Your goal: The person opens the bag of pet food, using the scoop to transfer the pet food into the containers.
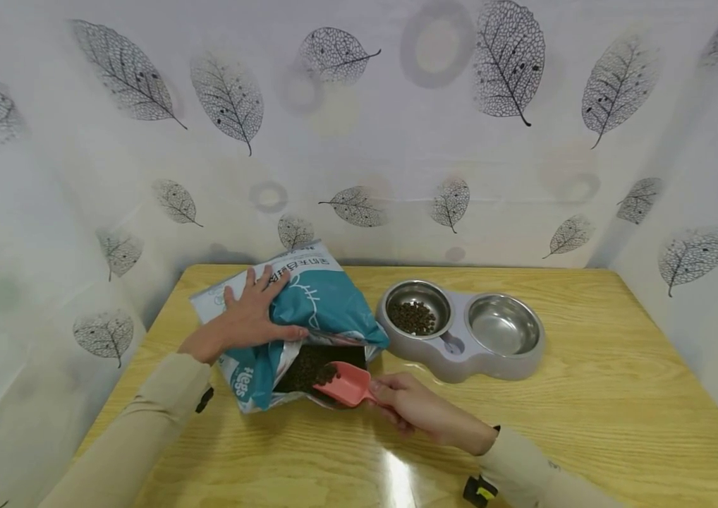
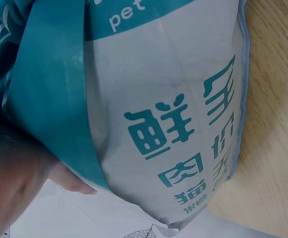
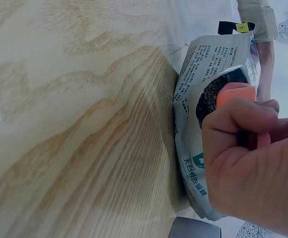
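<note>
A teal and white pet food bag (image 1: 333,300) lies on its side, its mouth gaping toward the near side with brown kibble (image 1: 303,368) inside. My left hand (image 1: 250,317) rests on top of the bag with fingers spread, the thumb along the edge of the mouth. In the left wrist view, part of the left hand (image 2: 20,173) lies against the bag's teal side. My right hand (image 1: 419,406) grips the handle of a pink scoop (image 1: 351,384). The scoop's front end is in the bag's mouth, with some kibble at its tip. The right wrist view shows the right hand (image 3: 253,153) curled round the handle.
A grey double feeder (image 1: 454,353) stands right of the bag. Its left steel bowl (image 1: 438,296) holds some kibble; the right steel bowl (image 1: 503,324) shows a bare bottom. All stand on a wooden table (image 1: 600,395), with leaf-patterned sheeting (image 1: 391,155) behind and at both sides.
</note>
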The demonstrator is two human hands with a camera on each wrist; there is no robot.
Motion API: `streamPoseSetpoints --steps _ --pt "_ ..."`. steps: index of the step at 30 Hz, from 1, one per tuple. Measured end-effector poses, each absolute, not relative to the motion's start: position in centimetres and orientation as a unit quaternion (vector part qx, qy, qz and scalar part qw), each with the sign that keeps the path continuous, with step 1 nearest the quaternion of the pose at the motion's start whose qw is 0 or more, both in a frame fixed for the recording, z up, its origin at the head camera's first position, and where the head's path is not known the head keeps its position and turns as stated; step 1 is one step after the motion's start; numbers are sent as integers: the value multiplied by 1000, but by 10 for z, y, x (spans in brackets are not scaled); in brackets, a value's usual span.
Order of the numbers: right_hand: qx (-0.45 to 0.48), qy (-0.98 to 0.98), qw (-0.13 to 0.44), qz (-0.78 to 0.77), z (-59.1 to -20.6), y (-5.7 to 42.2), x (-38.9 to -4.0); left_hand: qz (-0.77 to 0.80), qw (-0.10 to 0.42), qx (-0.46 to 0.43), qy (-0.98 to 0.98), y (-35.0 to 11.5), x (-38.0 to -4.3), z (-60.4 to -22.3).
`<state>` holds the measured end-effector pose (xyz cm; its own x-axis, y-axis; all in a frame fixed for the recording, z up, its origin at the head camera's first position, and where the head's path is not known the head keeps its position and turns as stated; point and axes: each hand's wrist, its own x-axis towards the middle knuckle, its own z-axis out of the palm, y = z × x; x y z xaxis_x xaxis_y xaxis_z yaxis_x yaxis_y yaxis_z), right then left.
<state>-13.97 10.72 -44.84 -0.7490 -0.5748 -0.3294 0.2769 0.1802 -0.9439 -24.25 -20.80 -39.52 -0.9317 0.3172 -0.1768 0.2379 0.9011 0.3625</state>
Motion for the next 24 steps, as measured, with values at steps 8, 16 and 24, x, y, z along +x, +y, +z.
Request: streamPoseSetpoints --steps 8,16,24 --pt "-115 695 331 -627 -451 112 -140 167 117 141 969 -208 -243 -396" --pt "-163 665 308 -660 -447 120 -140 168 120 140 968 -208 -243 -396" --pt "-211 620 281 -702 -440 133 -149 171 116 143 968 -207 -243 -395"
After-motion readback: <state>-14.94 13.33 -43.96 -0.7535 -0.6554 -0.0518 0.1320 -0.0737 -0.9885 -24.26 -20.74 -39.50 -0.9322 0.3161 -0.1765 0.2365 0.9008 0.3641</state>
